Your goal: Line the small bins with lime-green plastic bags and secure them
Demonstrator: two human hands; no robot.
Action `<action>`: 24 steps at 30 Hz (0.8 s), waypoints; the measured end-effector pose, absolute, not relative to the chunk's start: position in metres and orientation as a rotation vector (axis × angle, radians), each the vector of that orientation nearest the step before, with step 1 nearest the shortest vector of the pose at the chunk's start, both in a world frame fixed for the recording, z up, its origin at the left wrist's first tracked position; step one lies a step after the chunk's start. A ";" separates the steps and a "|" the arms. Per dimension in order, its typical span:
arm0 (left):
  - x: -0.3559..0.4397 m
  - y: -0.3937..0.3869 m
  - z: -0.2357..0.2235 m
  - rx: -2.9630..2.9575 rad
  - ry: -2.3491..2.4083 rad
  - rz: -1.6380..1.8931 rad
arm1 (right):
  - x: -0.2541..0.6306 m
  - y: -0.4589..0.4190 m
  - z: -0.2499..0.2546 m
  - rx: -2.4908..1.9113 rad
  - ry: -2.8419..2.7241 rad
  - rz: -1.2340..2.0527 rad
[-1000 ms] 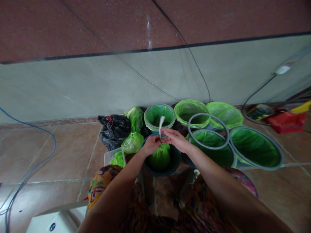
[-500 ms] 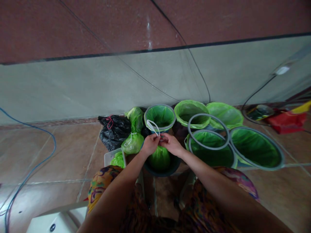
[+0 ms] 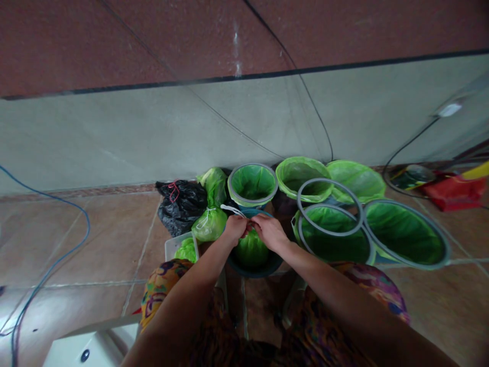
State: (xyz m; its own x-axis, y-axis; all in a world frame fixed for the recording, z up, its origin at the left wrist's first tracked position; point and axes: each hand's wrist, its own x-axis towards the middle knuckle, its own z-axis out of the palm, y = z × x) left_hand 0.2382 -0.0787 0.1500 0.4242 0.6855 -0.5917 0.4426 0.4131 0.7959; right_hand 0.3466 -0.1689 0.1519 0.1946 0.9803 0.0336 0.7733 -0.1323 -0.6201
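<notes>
My left hand and my right hand meet over a dark round bin on the floor. Both pinch a white string at the gathered neck of a filled green bag sitting in that bin. The string's free end trails to the left of my left hand. My fingers are curled tight around the knot area, which they hide.
Behind stand several bins lined with green bags, some with grey rims. Tied green bags and a black bag lie to the left, beside a clear box. Cables run over the tiled floor.
The string stood upright a second ago, then looped, and now lies low to the left. Both hands have drawn closer over the bag's neck.
</notes>
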 end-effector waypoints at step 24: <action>0.233 -0.072 0.137 1.843 0.856 0.262 | 0.366 -0.168 0.154 -1.450 -0.260 1.556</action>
